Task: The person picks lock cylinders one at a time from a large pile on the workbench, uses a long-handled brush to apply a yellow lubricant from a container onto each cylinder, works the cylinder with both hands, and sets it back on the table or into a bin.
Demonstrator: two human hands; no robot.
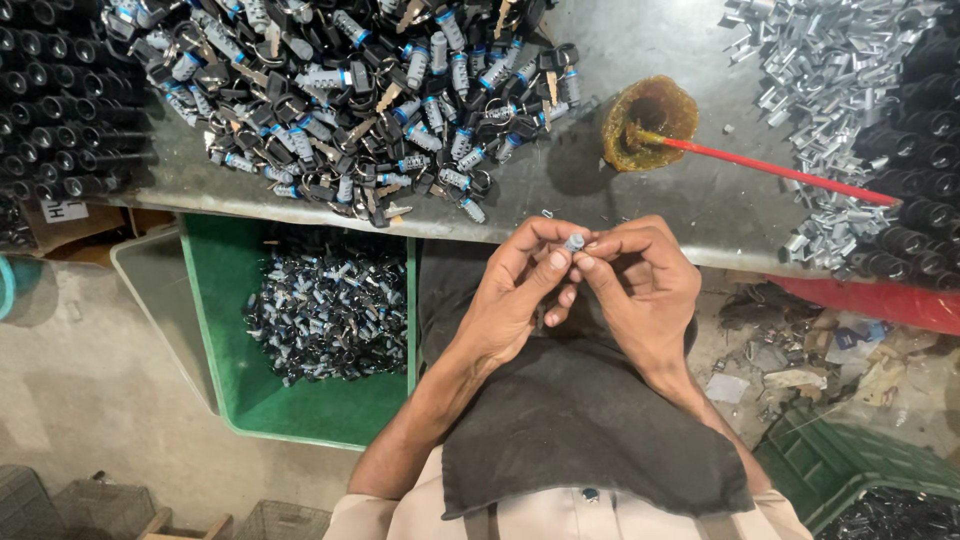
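Metal lock cylinder [574,242], small, stiff and likely light, sits pinched at its sides between left hand [510,295] and right hand [640,285], below the desk [650,200] edge.

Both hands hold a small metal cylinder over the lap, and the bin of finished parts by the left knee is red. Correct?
Not quite. The bin is green, not red, as the head view shows. The rest holds: the left hand and right hand pinch a small metal cylinder between them over the lap.
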